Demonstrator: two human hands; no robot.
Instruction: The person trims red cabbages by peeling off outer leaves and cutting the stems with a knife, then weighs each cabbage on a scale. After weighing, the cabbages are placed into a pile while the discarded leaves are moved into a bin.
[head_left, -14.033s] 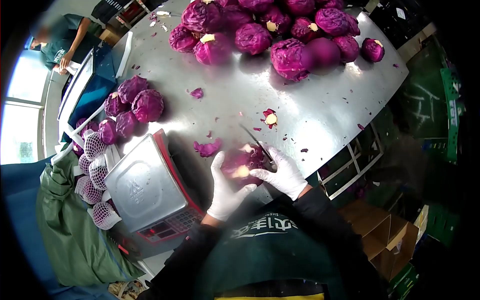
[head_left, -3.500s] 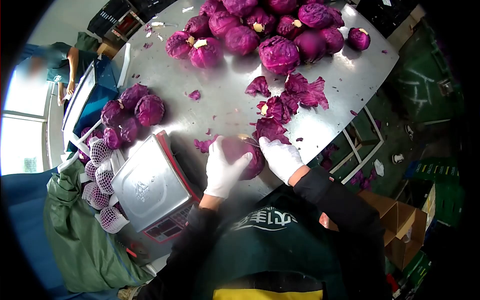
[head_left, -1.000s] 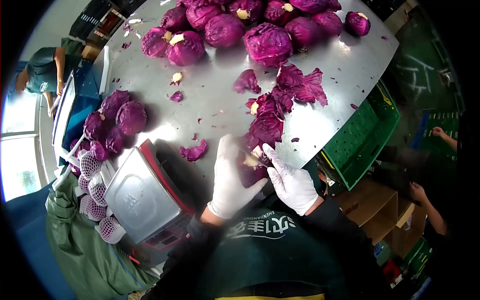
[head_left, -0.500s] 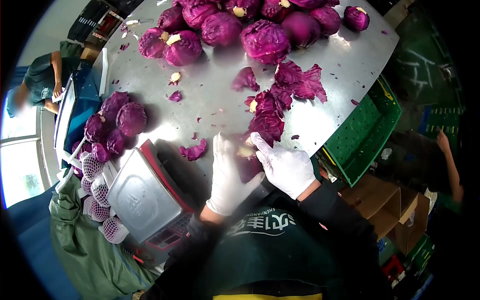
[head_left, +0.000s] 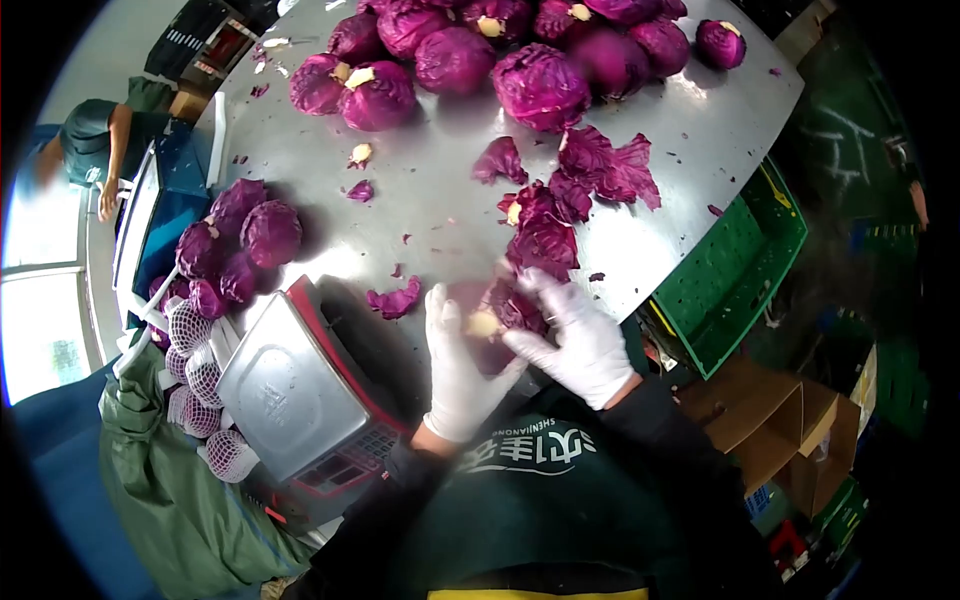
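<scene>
A red cabbage [head_left: 484, 324], blurred and with its pale cut stem facing me, rests in my white-gloved left hand [head_left: 457, 372]. The fingers of that hand curve along its left side and the thumb lies beneath. My gloved right hand [head_left: 580, 345] grips a loose purple cabbage leaf [head_left: 516, 306] at the cabbage's right side, between thumb and fingers. Just beyond the hands lies a heap of stripped leaves [head_left: 545, 243] on the metal table [head_left: 420, 190]. A small leaf scrap [head_left: 395, 298] lies left of them.
Several whole red cabbages [head_left: 455, 60] are piled at the table's far side. On the left, more cabbages [head_left: 270, 233] sit behind a weighing scale [head_left: 290, 378], near net-sleeved ones [head_left: 200, 383]. A green crate [head_left: 735, 265] and a cardboard box [head_left: 750, 415] stand right; another person [head_left: 95, 140] is far left.
My right hand has shifted from the cabbage's stem to its right side and now has a leaf peeled outward. The cabbage's stem has turned slightly left and down.
</scene>
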